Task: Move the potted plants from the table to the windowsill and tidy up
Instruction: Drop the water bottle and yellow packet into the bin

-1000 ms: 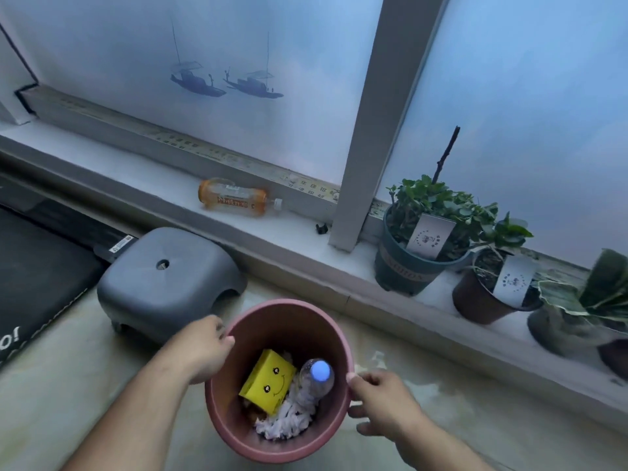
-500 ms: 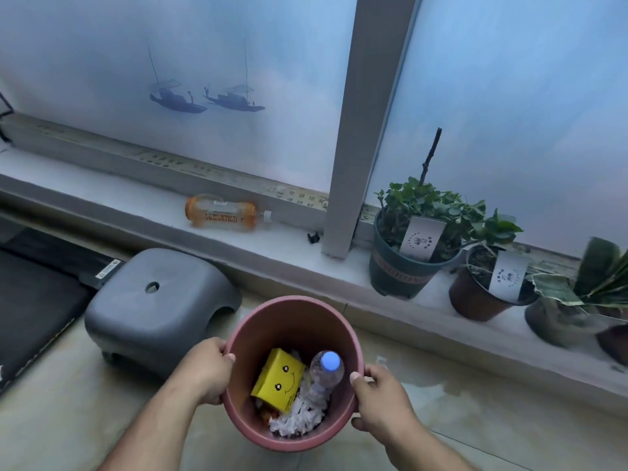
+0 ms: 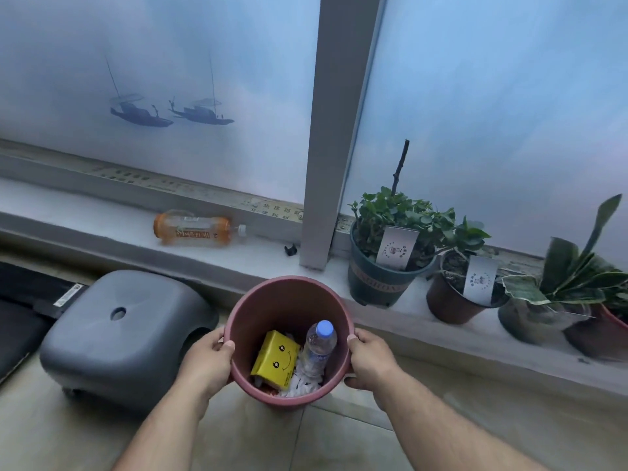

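Firmly, both hands, left (image 3: 208, 363) and right (image 3: 368, 358), grip the pink bin's (image 3: 289, 300) rim, holding a yellow box (image 3: 275, 360) and water bottle (image 3: 319, 346).

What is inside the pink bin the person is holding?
In the pink bin: a yellow smiley-face box, a clear bottle with a blue cap, and crumpled white paper. Anything beneath these is covered.

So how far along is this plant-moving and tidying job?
Done, it seems: several potted plants stand on the windowsill. In hand: the left hand and right hand hold a pink bin with a yellow box and a clear bottle inside. Left: an orange bottle lies on the sill.
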A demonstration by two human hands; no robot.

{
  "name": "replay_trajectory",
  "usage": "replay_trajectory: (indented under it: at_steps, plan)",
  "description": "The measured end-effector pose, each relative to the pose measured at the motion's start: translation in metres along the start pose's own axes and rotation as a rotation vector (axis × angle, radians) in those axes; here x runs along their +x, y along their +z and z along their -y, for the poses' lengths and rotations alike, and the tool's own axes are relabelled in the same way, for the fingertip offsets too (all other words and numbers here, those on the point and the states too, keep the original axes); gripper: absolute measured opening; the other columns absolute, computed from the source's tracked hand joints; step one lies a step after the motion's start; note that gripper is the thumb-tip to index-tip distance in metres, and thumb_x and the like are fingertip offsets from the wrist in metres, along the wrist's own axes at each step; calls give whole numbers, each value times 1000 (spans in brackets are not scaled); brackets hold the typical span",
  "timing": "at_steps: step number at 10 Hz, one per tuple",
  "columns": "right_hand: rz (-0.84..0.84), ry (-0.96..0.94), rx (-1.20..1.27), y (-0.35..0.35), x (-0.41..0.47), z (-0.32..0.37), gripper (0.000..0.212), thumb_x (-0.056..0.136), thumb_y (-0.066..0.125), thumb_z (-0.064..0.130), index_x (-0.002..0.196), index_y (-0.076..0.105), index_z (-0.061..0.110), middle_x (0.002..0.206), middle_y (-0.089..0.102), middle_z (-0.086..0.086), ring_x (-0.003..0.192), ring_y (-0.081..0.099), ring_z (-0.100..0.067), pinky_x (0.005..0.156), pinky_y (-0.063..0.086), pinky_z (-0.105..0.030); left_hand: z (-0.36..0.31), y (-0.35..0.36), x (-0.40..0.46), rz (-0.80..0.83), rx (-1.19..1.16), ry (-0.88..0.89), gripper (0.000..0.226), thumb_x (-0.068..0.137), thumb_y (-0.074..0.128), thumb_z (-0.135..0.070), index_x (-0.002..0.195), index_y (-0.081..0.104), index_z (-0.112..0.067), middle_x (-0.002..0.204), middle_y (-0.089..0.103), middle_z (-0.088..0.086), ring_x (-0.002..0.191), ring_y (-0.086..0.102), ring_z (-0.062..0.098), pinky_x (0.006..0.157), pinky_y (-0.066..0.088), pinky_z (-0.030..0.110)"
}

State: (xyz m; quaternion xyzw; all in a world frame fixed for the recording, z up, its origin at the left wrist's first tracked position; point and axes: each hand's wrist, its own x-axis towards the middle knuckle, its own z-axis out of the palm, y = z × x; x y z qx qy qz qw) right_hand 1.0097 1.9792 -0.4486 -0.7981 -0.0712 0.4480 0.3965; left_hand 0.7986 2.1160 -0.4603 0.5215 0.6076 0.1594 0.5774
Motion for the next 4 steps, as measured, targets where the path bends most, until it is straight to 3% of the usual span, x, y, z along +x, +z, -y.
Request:
replay_trajectory:
  at_steps: [2, 3, 4]
  plan:
    - [-20, -27, -18, 0, 5, 5, 35, 106, 36, 23, 99, 70, 18, 80, 69, -11, 73, 63, -28, 64, 50, -34, 3, 5, 1, -30, -104, 20, 30, 104, 51, -15, 127, 67, -25, 100, 77, 4, 85, 76, 27, 78, 64, 46]
    - [-14, -36, -39, -3, 6, 2, 34, 107, 38, 25, 103, 71, 23, 83, 71, -7, 75, 64, -25, 66, 48, -31, 7, 9, 2, -90, -44, 22, 28, 102, 53, -20, 125, 66, -32, 113, 75, 3, 93, 75, 26, 87, 61, 50]
    - [-106, -93, -72, -9, 7, 2, 41, 105, 50, 32, 142, 59, 16, 135, 69, -7, 122, 65, -27, 99, 53, -39, -20, 22, -12, -251, 273, 187, 57, 98, 58, -30, 152, 40, -23, 157, 42, 7, 137, 49, 30, 111, 43, 52]
